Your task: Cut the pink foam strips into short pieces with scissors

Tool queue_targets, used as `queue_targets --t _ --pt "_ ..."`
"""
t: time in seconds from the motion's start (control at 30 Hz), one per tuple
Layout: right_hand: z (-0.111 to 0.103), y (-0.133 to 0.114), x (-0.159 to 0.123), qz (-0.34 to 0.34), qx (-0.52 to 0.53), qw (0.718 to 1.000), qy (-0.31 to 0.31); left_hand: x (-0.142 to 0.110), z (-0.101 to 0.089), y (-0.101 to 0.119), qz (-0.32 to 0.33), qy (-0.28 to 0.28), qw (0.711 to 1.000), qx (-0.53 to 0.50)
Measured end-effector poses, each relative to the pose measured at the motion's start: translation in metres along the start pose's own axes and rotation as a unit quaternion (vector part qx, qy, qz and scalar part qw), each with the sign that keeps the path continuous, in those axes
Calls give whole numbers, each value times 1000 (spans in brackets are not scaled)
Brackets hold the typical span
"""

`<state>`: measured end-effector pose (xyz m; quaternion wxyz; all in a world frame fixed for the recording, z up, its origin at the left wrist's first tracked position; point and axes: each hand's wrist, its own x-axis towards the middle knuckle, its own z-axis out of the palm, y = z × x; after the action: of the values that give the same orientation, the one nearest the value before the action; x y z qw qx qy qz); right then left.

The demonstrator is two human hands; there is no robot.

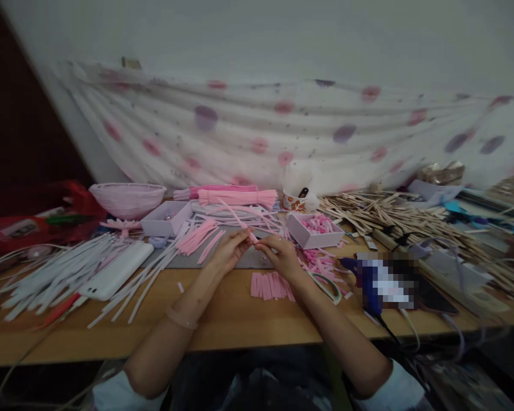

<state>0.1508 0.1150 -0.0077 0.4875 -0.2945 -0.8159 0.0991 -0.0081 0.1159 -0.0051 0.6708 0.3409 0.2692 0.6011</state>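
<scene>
Your left hand point(235, 249) and right hand point(279, 256) meet over the grey mat point(252, 260), forearms angled inward, fingertips pinching a pink strip point(235, 216) that slants up and leftward between them. Short pink pieces point(272, 286) lie on the table point(240, 319) by your right wrist, scissors point(328, 287) just beside that forearm; white strips point(60, 274) spread leftward.

Clock positions are read from the middle of the brown wooden table point(223, 325). White cloth with pink and purple spots point(240, 125) hangs at 12. Patterned paper cup point(294, 201) stands at 1. Thin pale wooden sticks point(394, 220) lie heaped at 2. Flat dark phone-like device point(437, 297): 4. White smartphone point(115, 271): 9. Crumpled red plastic bag point(79, 201): 10.
</scene>
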Motion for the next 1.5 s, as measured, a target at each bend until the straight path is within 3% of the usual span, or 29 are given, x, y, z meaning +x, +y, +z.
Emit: queue_targets --t 0.43,0.57,0.67,0.77,0.9,1.0,1.13,1.2,1.37,1.5 --pt "0 2 0 -17 -32 999 -2 -1 4 2 -11 5 1000 3" --pt "-7 -16 -4 -3 -48 999 -3 1 1 6 9 30 1000 5" --pt "-29 -36 -19 47 -110 993 4 2 -3 6 12 42 999 24" --pt "-65 -50 -45 157 -243 957 -11 3 -6 4 7 26 998 61" --pt "-105 -51 -78 259 -364 877 -176 4 -8 -2 1 -7 994 109" --pt "-107 -44 -87 293 -396 833 -250 5 -8 -4 1 -17 993 121" --pt "-99 -38 -75 299 -409 816 -279 5 -8 -3 -6 -14 993 121" --pt "-102 -37 -68 284 -399 824 -284 5 -7 -1 -10 -2 993 117" --pt "-132 -42 -66 274 -289 887 -234 5 -8 1 -12 -3 993 117" --pt "-142 -53 -64 347 -28 924 -162 6 -9 -3 1 -36 987 155"
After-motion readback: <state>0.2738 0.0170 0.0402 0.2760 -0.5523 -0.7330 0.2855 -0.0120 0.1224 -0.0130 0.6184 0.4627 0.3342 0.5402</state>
